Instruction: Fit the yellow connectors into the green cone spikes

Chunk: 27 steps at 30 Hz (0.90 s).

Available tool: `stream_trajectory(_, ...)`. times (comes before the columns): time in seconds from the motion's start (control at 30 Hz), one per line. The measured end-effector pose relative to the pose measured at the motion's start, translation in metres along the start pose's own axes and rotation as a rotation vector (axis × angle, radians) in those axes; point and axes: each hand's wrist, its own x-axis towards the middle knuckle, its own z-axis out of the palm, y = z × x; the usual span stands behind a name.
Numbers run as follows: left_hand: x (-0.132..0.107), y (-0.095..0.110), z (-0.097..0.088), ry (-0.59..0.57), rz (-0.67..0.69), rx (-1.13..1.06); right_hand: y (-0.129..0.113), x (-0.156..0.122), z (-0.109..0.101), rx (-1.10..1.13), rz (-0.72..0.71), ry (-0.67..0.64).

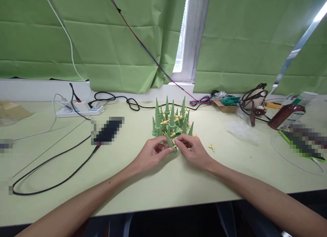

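A single green cone (169, 140) is held between the two hands, which meet over the middle of the pale green table (163, 186). The cone is pinched by the thumb and forefinger of the left hand (153, 153). Its tip is tilted up and away from the fingers, and the remaining left fingers are curled loosely beneath it. The fingertips of the right hand (194, 151) are pressed together at the cone's wide end. What appears to be a small yellow connector (175, 147) is gripped there, though the piece is too small for the hold to be made out with certainty. The two sets of fingertips are almost touching.

Just beyond the fingertips, a cluster of upright green cones (170, 119) is seen, linked by yellow connectors, with its nearest cones right behind the knuckles. A loose yellow piece (211, 147) lies on the table just outside the right fingers. Farther out on that side, a crumpled clear plastic bag (238, 129) is seen, and a cardboard tray (224, 107) beyond it. Well away from the left fingers, a white power strip (79, 109) is placed near the far edge, and a black cable (51, 162) is looped across the surface. Green curtains (114, 43) are hung behind everything.
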Motion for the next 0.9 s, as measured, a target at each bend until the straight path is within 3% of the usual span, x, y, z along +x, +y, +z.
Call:
stream_trajectory(0.23, 0.002, 0.002, -0.004, -0.137, -0.126, -0.231, 0.001, -0.001, -0.002, -0.021, -0.112, -0.01)
stream_trajectory(0.57, 0.001, 0.002, -0.002, -0.089, -0.068, -0.152, 0.0, -0.001, -0.001, -0.024, -0.099, -0.006)
stream_trajectory(0.67, 0.0, -0.002, -0.001, -0.01, 0.057, -0.006, -0.001, -0.001, -0.001, 0.006, -0.078, -0.008)
stream_trajectory(0.77, 0.0, -0.008, -0.002, 0.094, 0.336, 0.221, -0.001, -0.001, -0.001, 0.057, -0.055, -0.022)
stream_trajectory(0.9, -0.001, -0.013, -0.003, 0.123, 0.633, 0.421, -0.001, 0.0, 0.0, 0.154, 0.019, -0.05)
